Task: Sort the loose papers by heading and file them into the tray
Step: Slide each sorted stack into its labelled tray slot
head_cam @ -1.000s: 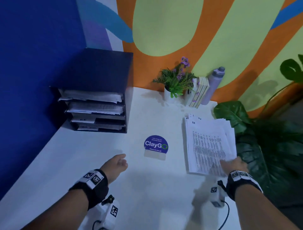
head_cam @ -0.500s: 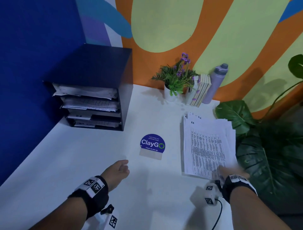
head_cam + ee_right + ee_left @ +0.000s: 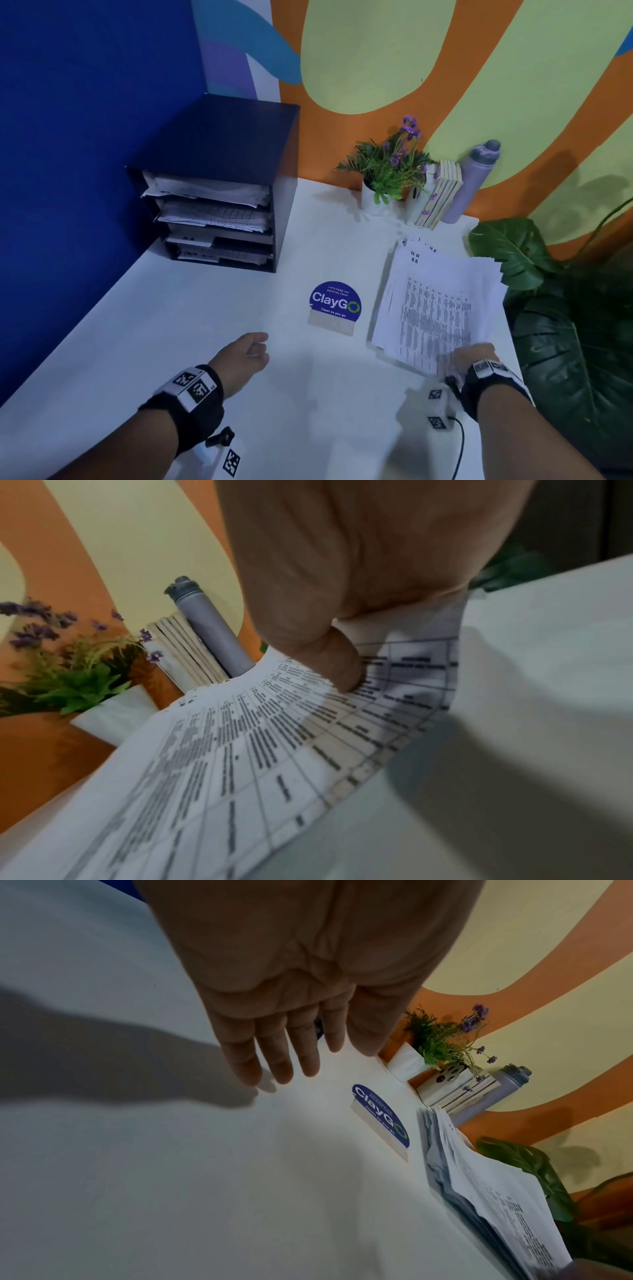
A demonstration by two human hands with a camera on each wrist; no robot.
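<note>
A fanned stack of loose printed papers lies at the right of the white table; several show "HR" headings at their far ends. My right hand is at the stack's near corner, and its thumb presses on the top sheet, whose corner curls up under the palm. My left hand hovers over bare table left of centre, fingers straight and holding nothing. The dark blue tiered tray stands at the back left, with papers on its shelves.
A blue round "ClayGo" sign stands between my hands. At the back are a potted plant, upright books and a grey bottle. Large green leaves crowd the table's right edge.
My right hand has slid a little nearer along the stack's near corner, and the top sheet's corner has lifted. The left hand has stayed almost still. The head view tilted slightly.
</note>
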